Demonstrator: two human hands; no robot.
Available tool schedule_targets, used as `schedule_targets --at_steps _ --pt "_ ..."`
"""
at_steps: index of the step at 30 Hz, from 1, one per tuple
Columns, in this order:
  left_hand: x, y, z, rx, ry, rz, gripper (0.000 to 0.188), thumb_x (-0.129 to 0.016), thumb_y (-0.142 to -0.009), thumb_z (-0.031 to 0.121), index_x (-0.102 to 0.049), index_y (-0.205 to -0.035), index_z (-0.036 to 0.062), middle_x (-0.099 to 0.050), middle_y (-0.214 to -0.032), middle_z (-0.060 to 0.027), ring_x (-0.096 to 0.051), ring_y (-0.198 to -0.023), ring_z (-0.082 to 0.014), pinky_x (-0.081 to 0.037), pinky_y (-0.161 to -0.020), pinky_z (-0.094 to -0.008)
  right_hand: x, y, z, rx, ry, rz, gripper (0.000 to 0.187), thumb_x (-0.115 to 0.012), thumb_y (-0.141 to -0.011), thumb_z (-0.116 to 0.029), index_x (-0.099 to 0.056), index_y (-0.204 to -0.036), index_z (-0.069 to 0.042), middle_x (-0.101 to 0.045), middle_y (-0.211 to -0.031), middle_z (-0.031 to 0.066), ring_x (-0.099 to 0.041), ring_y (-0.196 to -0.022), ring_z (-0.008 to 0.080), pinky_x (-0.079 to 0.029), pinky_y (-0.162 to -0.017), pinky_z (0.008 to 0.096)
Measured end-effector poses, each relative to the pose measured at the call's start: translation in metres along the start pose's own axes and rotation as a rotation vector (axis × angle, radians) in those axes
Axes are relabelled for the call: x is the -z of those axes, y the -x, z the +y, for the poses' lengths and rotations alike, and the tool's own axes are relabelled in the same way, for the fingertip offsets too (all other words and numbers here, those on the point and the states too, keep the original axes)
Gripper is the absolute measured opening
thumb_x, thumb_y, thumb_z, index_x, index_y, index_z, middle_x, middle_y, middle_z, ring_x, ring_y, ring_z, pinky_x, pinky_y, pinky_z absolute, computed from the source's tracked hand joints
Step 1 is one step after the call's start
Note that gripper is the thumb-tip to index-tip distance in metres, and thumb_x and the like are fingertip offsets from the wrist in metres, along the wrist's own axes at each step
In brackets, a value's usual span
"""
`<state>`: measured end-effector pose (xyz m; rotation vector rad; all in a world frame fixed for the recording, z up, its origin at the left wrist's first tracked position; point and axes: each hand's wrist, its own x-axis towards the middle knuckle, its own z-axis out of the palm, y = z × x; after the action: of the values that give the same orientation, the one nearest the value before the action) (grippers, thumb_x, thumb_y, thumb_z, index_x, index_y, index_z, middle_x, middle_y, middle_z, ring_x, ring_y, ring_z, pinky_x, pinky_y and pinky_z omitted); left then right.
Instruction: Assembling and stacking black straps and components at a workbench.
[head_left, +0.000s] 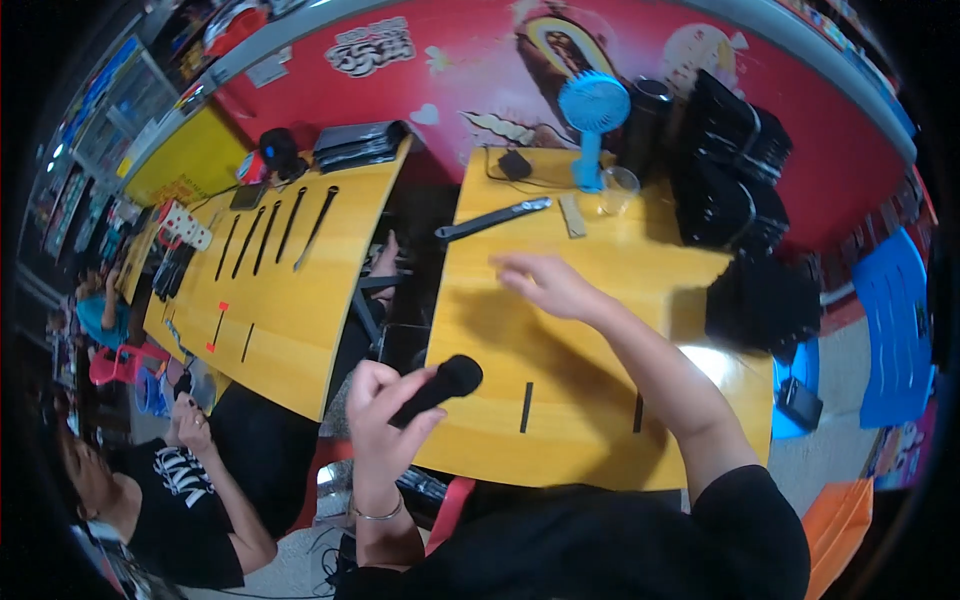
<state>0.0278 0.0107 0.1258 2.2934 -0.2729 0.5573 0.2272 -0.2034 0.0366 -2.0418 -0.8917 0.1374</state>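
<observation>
My left hand (pixel 385 415) is closed round a black strap-like piece with a rounded end (pixel 455 378), held up over the near left edge of the yellow table (pixel 590 455). Its exact kind I cannot make out. Above the middle of the table, my right hand (pixel 545 283) reaches leftward, fingers stretched out, slightly blurred, with nothing seen in it. Beyond that hand lies a long black strap with a grey part (pixel 493 218). Two short black strips, a left one (pixel 526 407) and a right one (pixel 638 411), are on the tabletop nearer to me.
A blue fan (pixel 594 110), clear cup (pixel 618 190), dark cylinder (pixel 645 130) and small tan block (pixel 572 216) stand or lie at the back. Stacked black bundles (pixel 730 170) line the right. Leftward, a second yellow table (pixel 290 330) holds several black straps; a person (pixel 170 500) sits beside it.
</observation>
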Motion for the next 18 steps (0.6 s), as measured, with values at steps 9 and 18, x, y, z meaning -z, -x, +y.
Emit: schedule_targets --at_steps 9,18 --pt "-0.015 0.005 -0.002 -0.179 -0.014 0.128 0.043 -0.074 -0.054 -0.006 -0.062 -0.095 -0.0018 -0.045 -0.079 -0.0077 -0.046 -0.071 -0.0215 -0.039 -0.063 -0.0293 0.084 0.239 -0.02 -0.336 0.261 0.352 0.021 -0.056 -0.079 0.004 -0.066 -0.096 -0.003 -0.066 -0.093 0.0127 -0.063 -0.089 0.0302 -0.051 -0.078 0.0356" --pt "-0.053 0.01 0.02 0.15 0.621 -0.092 0.029 -0.055 -0.089 0.002 -0.053 -0.117 -0.0035 -0.061 -0.068 -0.0116 -0.058 -0.044 -0.0155 -0.041 -0.04 -0.0194 0.097 0.317 0.008 -0.535 0.761 0.651 0.027 -0.057 -0.074 0.002 -0.061 -0.1 -0.006 -0.063 -0.089 0.0113 -0.06 -0.086 0.0295 -0.048 -0.078 0.0385"
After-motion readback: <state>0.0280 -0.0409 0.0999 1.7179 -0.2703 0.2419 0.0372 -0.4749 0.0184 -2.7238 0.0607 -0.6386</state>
